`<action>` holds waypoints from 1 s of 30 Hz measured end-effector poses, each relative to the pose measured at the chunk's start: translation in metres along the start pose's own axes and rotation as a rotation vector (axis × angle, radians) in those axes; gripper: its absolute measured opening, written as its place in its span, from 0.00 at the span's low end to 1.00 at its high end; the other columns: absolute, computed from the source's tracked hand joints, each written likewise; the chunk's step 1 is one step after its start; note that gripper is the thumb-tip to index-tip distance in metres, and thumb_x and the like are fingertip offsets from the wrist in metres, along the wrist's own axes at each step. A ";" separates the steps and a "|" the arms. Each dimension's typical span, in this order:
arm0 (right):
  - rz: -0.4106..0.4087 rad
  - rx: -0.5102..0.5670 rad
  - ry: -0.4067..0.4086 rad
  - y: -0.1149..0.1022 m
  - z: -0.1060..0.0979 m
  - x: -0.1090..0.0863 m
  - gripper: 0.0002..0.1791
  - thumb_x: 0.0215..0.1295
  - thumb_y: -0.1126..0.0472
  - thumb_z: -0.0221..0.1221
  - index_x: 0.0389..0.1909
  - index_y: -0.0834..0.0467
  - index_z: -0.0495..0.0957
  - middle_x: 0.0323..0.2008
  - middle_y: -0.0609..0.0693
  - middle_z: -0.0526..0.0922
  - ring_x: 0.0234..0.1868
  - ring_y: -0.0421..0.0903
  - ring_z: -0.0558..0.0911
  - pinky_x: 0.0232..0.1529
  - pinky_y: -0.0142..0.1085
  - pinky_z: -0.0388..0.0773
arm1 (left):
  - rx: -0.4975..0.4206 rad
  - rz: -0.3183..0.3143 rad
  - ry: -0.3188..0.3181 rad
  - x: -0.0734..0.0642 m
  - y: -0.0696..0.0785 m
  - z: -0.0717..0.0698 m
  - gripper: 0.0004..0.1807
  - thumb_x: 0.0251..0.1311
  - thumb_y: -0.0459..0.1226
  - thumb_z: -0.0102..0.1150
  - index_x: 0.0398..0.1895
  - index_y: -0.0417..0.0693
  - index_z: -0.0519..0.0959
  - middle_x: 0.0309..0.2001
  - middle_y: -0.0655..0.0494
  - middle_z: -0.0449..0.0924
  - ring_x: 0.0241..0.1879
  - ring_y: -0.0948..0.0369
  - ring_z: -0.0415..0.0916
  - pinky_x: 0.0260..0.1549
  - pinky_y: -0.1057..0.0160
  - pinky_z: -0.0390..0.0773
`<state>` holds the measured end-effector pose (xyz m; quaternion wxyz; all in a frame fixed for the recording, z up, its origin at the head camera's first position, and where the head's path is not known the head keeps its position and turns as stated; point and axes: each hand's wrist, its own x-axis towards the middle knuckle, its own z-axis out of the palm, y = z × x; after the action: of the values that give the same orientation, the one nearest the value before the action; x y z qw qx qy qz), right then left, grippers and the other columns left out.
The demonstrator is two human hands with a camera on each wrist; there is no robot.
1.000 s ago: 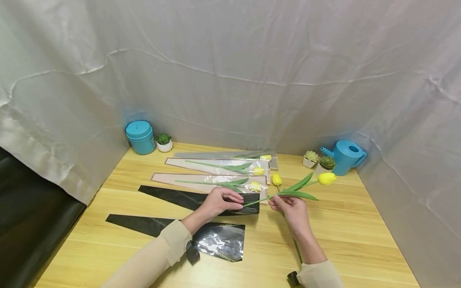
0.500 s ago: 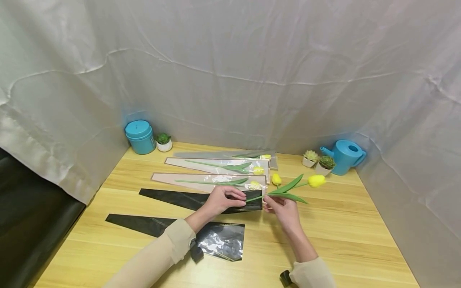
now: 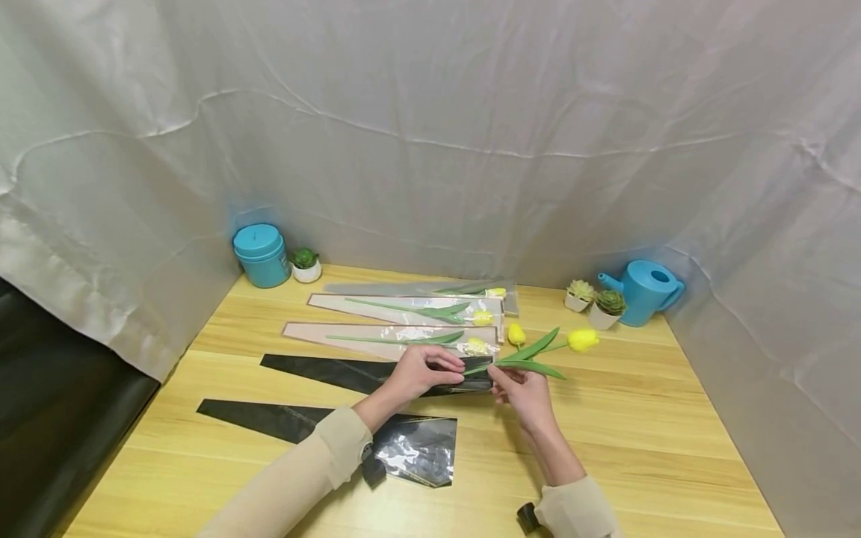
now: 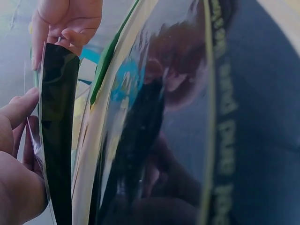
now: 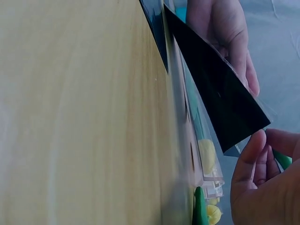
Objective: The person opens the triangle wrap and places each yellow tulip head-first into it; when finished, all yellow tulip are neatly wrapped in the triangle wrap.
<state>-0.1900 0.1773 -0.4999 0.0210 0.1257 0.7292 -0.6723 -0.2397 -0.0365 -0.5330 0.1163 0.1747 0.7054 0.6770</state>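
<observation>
My left hand (image 3: 415,373) holds a long tapered black flower sleeve (image 3: 316,368) near its wide end, thumb and fingers on its clear film. In the left wrist view the sleeve's black back (image 4: 58,93) stands on edge. My right hand (image 3: 530,400) pinches the stem of a yellow artificial tulip (image 3: 582,341) just below its leaves, at the sleeve's mouth. The tulip's lower stem lies inside the sleeve, partly hidden by my left fingers. The bloom and green leaves (image 3: 531,366) stay outside, to the right. From the right wrist view, the right fingertips (image 5: 258,138) touch the sleeve's corner.
Another black sleeve (image 3: 417,448) lies flat in front. Behind are a pink-edged sleeve (image 3: 390,334), a white one (image 3: 397,305) and a grey one (image 3: 377,290), each with a tulip. A loose tulip (image 3: 516,334), a watering can (image 3: 649,293), a blue canister (image 3: 261,255) and small succulents (image 3: 607,308) stand around.
My right hand has moved left with the tulip, sliding its stem farther into the black sleeve. My left hand and the sleeve have shifted slightly right.
</observation>
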 end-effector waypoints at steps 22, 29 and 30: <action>0.125 -0.019 -0.020 0.011 -0.001 0.000 0.17 0.72 0.63 0.63 0.54 0.72 0.80 0.36 0.56 0.86 0.25 0.41 0.81 0.25 0.31 0.82 | 0.005 -0.010 0.010 0.006 -0.008 0.003 0.14 0.54 0.28 0.77 0.44 0.35 0.88 0.43 0.43 0.91 0.41 0.60 0.89 0.45 0.65 0.87; 0.088 -0.041 -0.037 0.004 -0.009 -0.004 0.18 0.72 0.65 0.62 0.57 0.72 0.79 0.37 0.60 0.88 0.28 0.44 0.84 0.30 0.32 0.86 | 0.031 -0.018 -0.009 0.007 -0.008 0.002 0.14 0.54 0.29 0.77 0.44 0.36 0.88 0.44 0.45 0.91 0.42 0.60 0.89 0.46 0.66 0.86; 0.078 -0.045 -0.037 0.001 -0.012 -0.004 0.18 0.72 0.65 0.62 0.57 0.72 0.78 0.39 0.59 0.89 0.30 0.44 0.85 0.31 0.32 0.86 | 0.026 -0.019 -0.011 0.007 -0.008 0.002 0.14 0.54 0.29 0.77 0.45 0.36 0.88 0.44 0.45 0.91 0.42 0.59 0.89 0.46 0.65 0.86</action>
<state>-0.1846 0.1889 -0.4991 0.0637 0.1410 0.7380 -0.6568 -0.2454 -0.0319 -0.5403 0.1244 0.1731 0.7153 0.6655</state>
